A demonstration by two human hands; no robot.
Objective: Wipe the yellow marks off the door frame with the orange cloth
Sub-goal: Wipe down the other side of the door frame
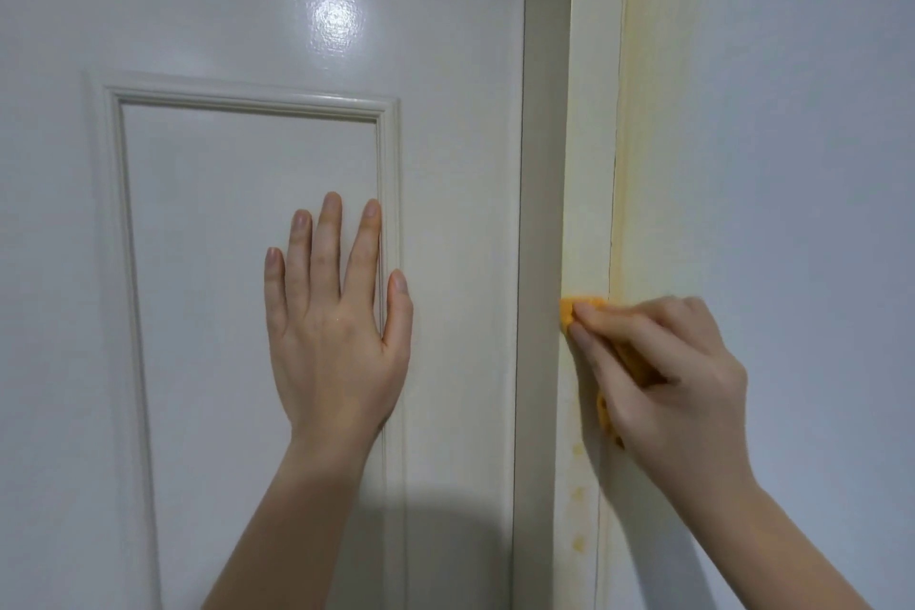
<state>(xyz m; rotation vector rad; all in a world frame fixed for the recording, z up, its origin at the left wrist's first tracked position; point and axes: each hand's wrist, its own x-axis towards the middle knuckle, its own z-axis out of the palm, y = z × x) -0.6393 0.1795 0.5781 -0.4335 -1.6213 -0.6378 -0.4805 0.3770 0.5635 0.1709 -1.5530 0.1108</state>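
- While the left hand (331, 327) lies flat on the glossy white panelled door (247, 40), fingers straight and spread and holding nothing, the right hand (663, 362) works the frame.
- Right hand: fingers curled round a small folded orange cloth (584, 306), pressing it against the face of the cream-painted door frame (589, 164). Only the cloth's top edge and a strip under the palm show.
- Cloth sits on the frame's flat face, just beside the seam with the pale grey wall (792, 164).
- Small yellow marks (578, 494), a loose vertical row of blotches, remain on the frame below the cloth, near it but not under it.
- A faint yellowish tint runs up the frame edge and adjoining wall above; cannot tell whether it is stain or lighting.
- Step in hand, by my reading: mid-wipe, with the lower blotches not yet reached.
- Next move likely calls for a downward pass along the frame, with firm pressure over each blotch and the cloth kept flat on the narrow face.
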